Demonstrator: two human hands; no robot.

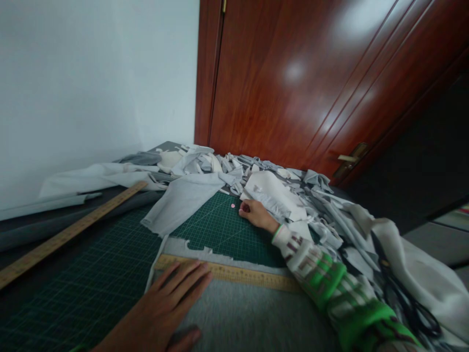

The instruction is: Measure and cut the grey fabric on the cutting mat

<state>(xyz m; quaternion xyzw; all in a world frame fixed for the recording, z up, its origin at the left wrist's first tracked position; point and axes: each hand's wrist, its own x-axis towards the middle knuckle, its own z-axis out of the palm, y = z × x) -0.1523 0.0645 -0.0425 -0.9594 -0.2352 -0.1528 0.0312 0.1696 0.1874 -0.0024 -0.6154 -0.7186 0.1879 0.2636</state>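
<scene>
Head view: our left hand (172, 298) flat, fingers spread, pins short wooden ruler (234, 274) on grey felt fabric (252, 318), lower centre. Our right hand (256, 213), loosely curled, empty, nears small pink chalk piece (233, 206) on green gridded cutting mat (110, 264), mid-frame. We judge marking step; chalk needs pinching.

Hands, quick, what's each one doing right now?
Left hand: open, flat on the grey fabric beside the ruler.
Right hand: curled on the cutting mat; grip unclear.
</scene>
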